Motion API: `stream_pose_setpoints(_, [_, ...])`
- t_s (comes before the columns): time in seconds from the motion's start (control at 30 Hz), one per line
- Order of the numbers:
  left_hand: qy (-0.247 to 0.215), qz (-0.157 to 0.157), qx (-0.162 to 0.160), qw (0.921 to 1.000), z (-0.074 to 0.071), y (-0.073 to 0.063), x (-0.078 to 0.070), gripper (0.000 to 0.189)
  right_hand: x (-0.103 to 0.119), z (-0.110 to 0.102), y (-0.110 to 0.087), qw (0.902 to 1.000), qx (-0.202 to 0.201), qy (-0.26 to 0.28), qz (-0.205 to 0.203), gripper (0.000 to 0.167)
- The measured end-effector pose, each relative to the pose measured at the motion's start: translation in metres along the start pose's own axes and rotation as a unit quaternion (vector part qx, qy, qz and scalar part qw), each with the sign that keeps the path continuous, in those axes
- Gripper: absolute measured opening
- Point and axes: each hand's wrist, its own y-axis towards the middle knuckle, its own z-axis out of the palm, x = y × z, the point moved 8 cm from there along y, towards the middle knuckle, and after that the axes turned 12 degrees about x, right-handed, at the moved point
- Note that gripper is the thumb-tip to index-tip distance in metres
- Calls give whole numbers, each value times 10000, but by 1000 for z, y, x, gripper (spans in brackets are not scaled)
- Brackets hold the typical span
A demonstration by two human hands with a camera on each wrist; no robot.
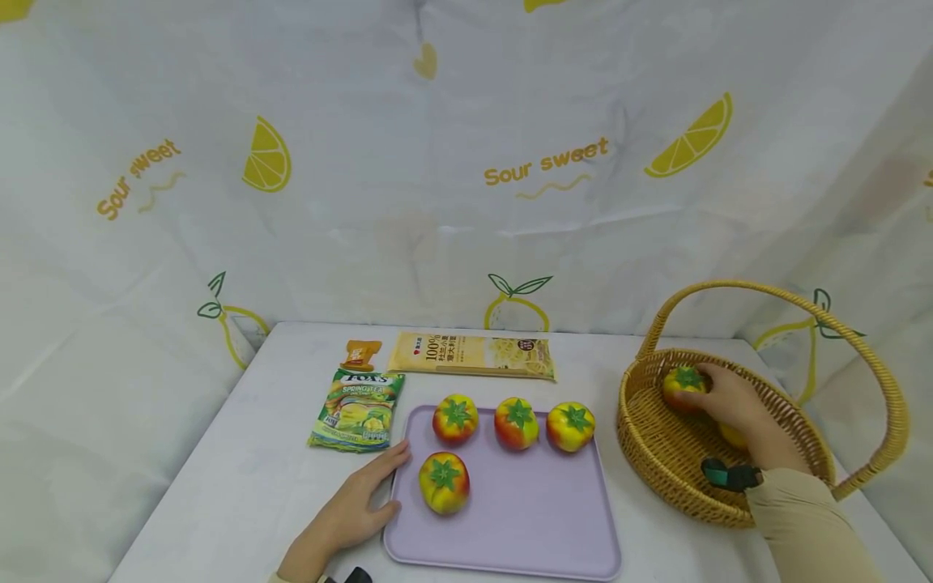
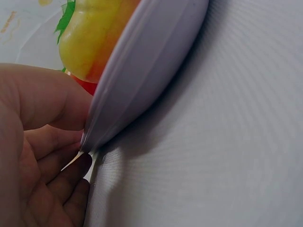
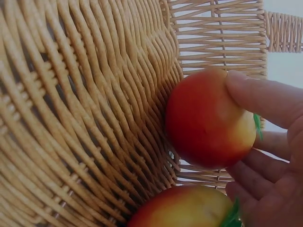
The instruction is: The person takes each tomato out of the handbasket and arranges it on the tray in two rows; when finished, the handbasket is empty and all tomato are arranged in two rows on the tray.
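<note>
Inside the wicker basket, my right hand grips a red-and-yellow tomato with a green leafy top. In the right wrist view, the thumb lies on the upper side of that tomato and the fingers reach behind it; a second tomato sits just below. My left hand rests at the left edge of the lilac tray, thumb and fingertips touching its rim. Three tomatoes line the tray's far side, the middle one among them, and another tomato lies nearer the left hand.
Behind the tray lies a yellow pasta packet. Left of it are a small orange packet and a green tea bag pack. The basket's tall handle arches over the right arm. A lemon-print cloth hangs behind.
</note>
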Motion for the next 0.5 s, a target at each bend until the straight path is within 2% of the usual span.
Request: stream_pose_setpoints(0.5, [-114, -2, 20, 9999, 0, -1, 0, 61, 19, -21, -12, 9985, -479, 27, -273, 80])
